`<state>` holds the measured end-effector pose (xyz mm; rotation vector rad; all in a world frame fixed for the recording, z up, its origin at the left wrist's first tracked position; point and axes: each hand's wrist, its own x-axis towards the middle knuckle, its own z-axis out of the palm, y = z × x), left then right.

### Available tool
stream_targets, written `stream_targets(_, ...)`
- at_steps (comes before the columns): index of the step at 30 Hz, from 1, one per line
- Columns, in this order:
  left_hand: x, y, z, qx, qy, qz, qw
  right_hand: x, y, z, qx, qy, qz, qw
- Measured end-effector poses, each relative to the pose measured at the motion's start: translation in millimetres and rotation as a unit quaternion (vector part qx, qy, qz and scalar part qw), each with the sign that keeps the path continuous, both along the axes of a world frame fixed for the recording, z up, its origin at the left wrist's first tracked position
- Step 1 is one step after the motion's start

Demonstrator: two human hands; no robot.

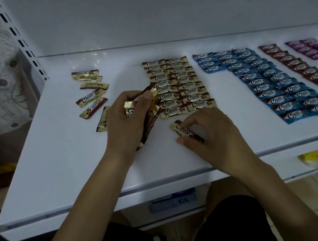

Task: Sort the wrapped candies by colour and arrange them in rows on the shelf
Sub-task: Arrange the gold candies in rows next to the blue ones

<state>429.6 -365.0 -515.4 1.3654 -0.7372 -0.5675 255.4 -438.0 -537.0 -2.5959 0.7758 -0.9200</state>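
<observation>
— What is held?
— A gold bundle (148, 109) is gripped in the curled left hand (128, 122); a single candy (182, 129) is pinched on the shelf (59, 162) by the bent right hand (205, 132), just beside the gold rows (180, 85)

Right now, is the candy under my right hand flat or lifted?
Flat, it seems: the candy lies on the shelf, the right hand pinching it.

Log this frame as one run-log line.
phase: filling gold rows | left hand: holds gold candy bunch | right hand: pinches one gold candy on shelf | laid: blue candies, red candies, purple candies
</observation>
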Motion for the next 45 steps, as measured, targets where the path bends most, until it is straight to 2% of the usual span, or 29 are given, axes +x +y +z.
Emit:
stream_targets(3,-1.3,0.0,0.2,-0.003,0.000,-0.005,1.000,-1.9,-5.2,-2.2,-0.045,0.005,-0.056,0.997)
stream_targets(7,-0.1,-0.9,0.4,-0.009,0.009,-0.010,1.000,-3.8,-8.5,-3.7,-0.032,0.004,-0.031,0.999)
stream_targets(11,0.1,-1.5,1.0,-0.014,0.018,-0.008,1.000,9.4,-11.0,-0.4,-0.056,0.028,-0.071,0.996)
stream_targets(19,-1.3,-0.2,-0.7,-0.008,0.009,-0.004,1.000,16.2,-9.3,0.8,-0.033,0.031,-0.130,0.990)
stream_targets(26,-8.5,-4.9,6.9,0.006,-0.047,0.002,0.999,14.7,-11.1,1.8,-0.015,0.042,-0.141,0.989)
stream_targets(30,-14.3,-6.5,10.1,-0.013,-0.011,-0.007,1.000,15.7,-11.0,1.0,-0.017,0.020,-0.139,0.990)
stream_targets(31,-16.6,-7.2,11.8,-0.022,-0.005,-0.006,1.000,15.3,-9.3,3.9,-0.005,-0.004,-0.133,0.991)
stream_targets(33,-20.4,-8.7,12.4,-0.037,-0.032,0.011,0.999,15.2,2.3,16.9,0.076,-0.078,-0.095,0.990)
stream_targets(37,-30.4,-16.8,13.8,-0.043,-0.102,0.010,0.994,20.9,22.6,39.3,0.251,-0.198,0.012,0.947)
stream_targets(40,-38.0,-23.4,18.3,-0.038,-0.115,0.007,0.993,22.9,20.3,42.2,0.294,-0.243,0.003,0.924)
stream_targets(45,-28.1,-30.2,12.4,-0.017,-0.060,0.021,0.998,13.7,16.5,44.7,0.349,-0.315,-0.028,0.882)
